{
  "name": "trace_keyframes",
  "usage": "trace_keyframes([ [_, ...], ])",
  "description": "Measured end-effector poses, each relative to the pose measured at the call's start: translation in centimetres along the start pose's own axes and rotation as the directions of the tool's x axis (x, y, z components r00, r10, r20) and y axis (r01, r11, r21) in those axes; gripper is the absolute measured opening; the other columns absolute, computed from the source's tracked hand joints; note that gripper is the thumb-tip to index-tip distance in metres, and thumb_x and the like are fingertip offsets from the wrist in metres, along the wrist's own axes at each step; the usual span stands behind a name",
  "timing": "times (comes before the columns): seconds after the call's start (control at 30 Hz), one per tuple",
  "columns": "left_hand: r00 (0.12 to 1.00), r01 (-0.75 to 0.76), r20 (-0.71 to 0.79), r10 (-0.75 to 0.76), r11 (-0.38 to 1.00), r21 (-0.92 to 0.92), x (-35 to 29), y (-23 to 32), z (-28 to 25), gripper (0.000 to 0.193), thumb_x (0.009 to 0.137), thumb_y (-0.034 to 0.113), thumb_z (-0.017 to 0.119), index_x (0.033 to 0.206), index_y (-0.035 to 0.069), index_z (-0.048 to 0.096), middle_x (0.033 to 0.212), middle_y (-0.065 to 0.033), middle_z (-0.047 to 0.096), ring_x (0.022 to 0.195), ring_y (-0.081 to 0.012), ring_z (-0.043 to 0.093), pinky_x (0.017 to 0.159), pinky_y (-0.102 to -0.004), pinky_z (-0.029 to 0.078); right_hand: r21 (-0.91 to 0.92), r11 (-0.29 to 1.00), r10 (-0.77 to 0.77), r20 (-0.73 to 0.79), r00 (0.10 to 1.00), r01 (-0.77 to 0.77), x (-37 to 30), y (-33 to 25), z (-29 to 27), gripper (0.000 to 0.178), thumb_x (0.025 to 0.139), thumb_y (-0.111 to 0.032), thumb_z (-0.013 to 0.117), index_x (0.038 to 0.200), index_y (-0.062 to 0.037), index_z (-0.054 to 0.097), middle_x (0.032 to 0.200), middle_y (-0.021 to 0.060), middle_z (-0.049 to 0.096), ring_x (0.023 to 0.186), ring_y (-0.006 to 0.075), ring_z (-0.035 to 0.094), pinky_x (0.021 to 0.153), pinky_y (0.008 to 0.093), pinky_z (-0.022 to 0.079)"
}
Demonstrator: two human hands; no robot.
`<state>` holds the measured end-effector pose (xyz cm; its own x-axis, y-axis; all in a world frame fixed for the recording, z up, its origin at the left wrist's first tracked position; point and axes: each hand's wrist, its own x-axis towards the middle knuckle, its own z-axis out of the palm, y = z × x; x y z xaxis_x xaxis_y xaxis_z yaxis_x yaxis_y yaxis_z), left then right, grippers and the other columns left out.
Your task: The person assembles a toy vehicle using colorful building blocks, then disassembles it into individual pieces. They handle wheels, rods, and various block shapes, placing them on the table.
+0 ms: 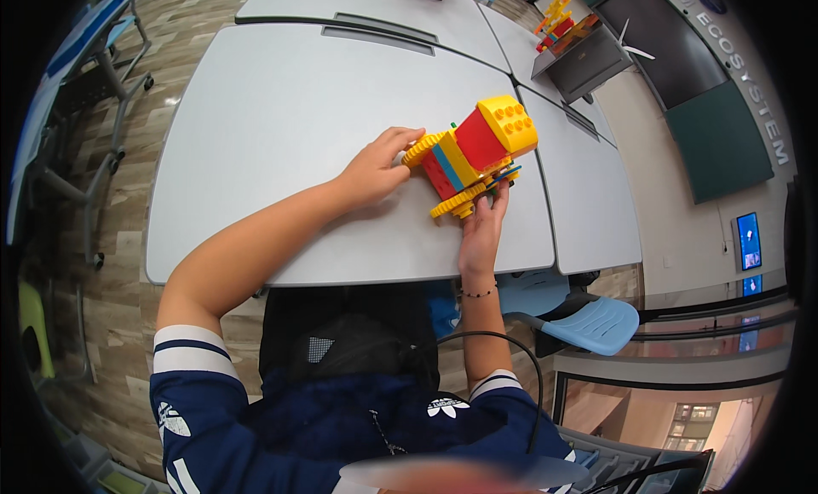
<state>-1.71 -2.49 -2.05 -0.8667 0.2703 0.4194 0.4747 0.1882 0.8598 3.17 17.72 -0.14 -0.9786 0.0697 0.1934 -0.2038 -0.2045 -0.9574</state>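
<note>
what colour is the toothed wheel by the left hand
Yellow; the toothed wheel by the left hand shows best in the head view.

brick model (463, 163) between left grip (375, 169) and right grip (482, 236)

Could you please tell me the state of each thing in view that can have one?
Brick model: assembled, held
Left hand: curled on a yellow toothed wheel
Right hand: curled against the model's right side
Small wall screen: lit
Blue chair at right: nobody seated
</note>
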Motion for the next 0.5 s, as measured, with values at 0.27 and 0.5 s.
trace_keyframes([
  [0.27, 0.984, 0.177, 0.078, -0.162, 0.945, -0.275, -0.2, 0.9, -0.5, 0.060, 0.071, -0.001, 0.047, 0.130, 0.005, 0.047, 0.123, -0.0101, 0.055, 0.122, -0.0206, 0.047, 0.102, -0.0366, 0.037, 0.201, 0.972, 0.148, -0.110, 0.983, -0.123, 5.8, 0.4, -2.2, 0.047, 0.100, -0.041, 0.032, 0.132, -0.0074, 0.043, 0.127, 0.0076, 0.055, 0.117, 0.0214, 0.053, 0.099, 0.0381, 0.043],
  [0.5, 0.976, 0.203, -0.001, -0.217, 0.916, -0.345, 0.3, 0.3, -0.4, 0.045, 0.081, -0.004, 0.049, 0.125, 0.004, 0.047, 0.120, -0.0109, 0.054, 0.118, -0.0197, 0.050, 0.101, -0.0350, 0.039, 0.210, 0.958, 0.164, 0.164, 0.973, -0.196, 10.2, 0.4, -2.4, 0.046, 0.101, -0.040, 0.029, 0.131, -0.0078, 0.042, 0.125, 0.0056, 0.055, 0.112, 0.0185, 0.056, 0.095, 0.0353, 0.046],
])
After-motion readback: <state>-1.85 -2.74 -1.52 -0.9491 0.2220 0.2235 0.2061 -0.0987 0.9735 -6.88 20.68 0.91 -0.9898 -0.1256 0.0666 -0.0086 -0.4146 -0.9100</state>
